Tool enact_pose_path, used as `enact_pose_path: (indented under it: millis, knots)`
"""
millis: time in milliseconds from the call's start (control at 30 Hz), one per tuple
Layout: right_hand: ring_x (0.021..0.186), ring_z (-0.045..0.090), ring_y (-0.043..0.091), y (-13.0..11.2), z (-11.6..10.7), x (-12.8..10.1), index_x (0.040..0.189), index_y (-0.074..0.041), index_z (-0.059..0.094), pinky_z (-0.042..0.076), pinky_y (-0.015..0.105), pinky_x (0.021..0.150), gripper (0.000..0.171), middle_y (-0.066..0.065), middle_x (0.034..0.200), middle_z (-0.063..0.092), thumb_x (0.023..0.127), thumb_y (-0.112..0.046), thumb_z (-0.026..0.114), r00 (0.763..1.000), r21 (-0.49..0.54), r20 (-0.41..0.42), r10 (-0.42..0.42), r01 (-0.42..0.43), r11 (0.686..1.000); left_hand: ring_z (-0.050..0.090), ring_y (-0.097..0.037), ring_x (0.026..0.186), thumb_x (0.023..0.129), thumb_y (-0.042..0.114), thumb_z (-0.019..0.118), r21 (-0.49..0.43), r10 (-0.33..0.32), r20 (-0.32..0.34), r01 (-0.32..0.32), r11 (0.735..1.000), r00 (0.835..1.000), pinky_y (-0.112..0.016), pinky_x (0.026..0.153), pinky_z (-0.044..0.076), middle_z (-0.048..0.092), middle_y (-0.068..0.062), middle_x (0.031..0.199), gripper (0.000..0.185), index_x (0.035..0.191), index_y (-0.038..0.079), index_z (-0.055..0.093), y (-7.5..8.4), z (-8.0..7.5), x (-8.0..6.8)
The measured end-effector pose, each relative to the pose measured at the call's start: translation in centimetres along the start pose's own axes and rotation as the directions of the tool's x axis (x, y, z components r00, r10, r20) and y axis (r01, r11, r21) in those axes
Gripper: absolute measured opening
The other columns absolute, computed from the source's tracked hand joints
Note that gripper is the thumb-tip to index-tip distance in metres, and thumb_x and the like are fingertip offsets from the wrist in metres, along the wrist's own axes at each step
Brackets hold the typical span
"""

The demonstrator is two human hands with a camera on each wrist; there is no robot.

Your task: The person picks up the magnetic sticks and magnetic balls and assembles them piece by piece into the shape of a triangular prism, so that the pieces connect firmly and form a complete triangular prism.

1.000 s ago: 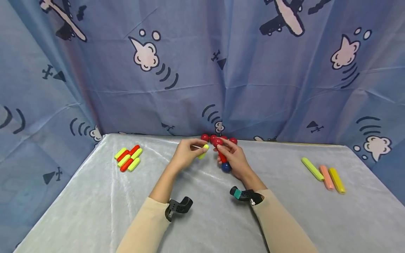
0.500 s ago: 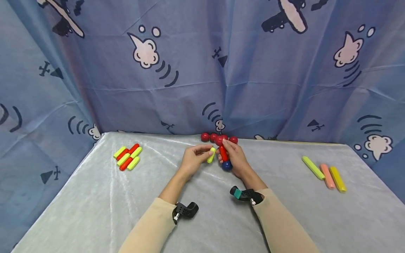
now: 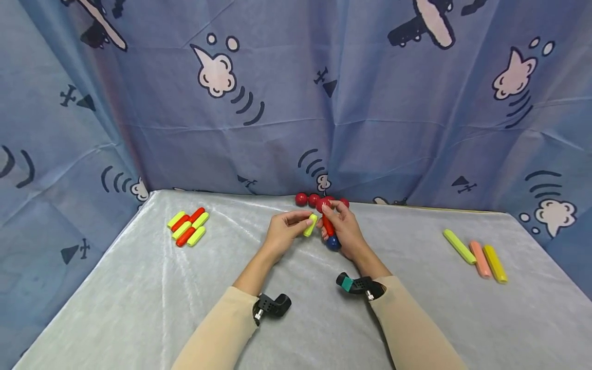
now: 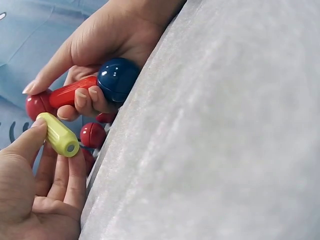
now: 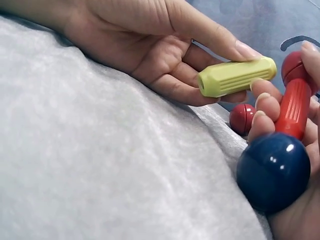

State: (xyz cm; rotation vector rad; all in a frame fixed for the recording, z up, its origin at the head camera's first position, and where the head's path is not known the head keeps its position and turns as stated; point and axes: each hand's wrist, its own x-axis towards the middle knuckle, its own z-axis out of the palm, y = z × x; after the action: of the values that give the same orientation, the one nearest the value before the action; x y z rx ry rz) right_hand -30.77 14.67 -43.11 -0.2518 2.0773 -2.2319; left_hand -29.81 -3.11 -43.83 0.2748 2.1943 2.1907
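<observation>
My left hand (image 3: 283, 232) pinches a short yellow-green rod (image 3: 310, 225) (image 4: 57, 134) (image 5: 236, 76) between thumb and fingers. My right hand (image 3: 344, 231) grips a red rod (image 3: 327, 224) (image 4: 73, 92) (image 5: 293, 108) with a blue ball (image 3: 333, 243) (image 4: 118, 79) (image 5: 273, 172) at its lower end and a red ball (image 3: 321, 204) (image 4: 37, 104) at its top. The yellow-green rod's far end sits close beside the top red ball. Whether they touch I cannot tell. Both hands hover over the white cloth (image 3: 296, 298) near the back edge.
Loose red balls (image 3: 301, 199) (image 4: 93, 135) (image 5: 242, 118) lie on the cloth behind the hands. A cluster of short yellow-green and red rods (image 3: 187, 226) lies at the back left. Three long rods (image 3: 476, 254), green, pink and yellow, lie at the right. Blue patterned curtain (image 3: 296, 103) walls the table.
My left hand has carried the yellow-green rod rightward, up to the red ball held by my right hand. The right hand's piece has tilted slightly.
</observation>
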Motion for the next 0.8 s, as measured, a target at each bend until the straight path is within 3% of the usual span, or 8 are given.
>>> enact_pose_path:
  millis: [333, 800]
  knots:
    - [0.056, 0.054, 0.008, 0.25, -0.23, 0.07, 0.124, -0.003, 0.049, 0.054, 0.018, 0.057, 0.039, -0.001, 0.076, 0.062, 0.110, -0.037, 0.037, 1.000, -0.003, 0.023, 0.021, -0.021, 1.000, 0.065, -0.006, 0.091, 0.092, 0.016, 0.075, -0.008, 0.000, -0.006, 0.000, 1.000, 1.000, -0.020, 0.078, 0.056, 0.074, -0.014, 0.118, 0.030, 0.119, 0.005, 0.074, -0.10, -0.05, 0.07]
    - [0.056, 0.060, 0.010, 0.23, -0.08, 0.23, 0.131, 0.000, 0.052, 0.058, 0.021, 0.058, 0.043, 0.005, 0.080, 0.064, 0.108, -0.036, 0.046, 0.999, -0.019, 0.026, 0.024, -0.023, 1.000, 0.067, -0.007, 0.091, 0.091, 0.014, 0.075, -0.052, -0.016, -0.030, 0.015, 0.999, 0.999, -0.020, 0.076, 0.057, 0.075, -0.014, 0.116, 0.028, 0.117, 0.004, 0.074, 0.02, -0.02, 0.26]
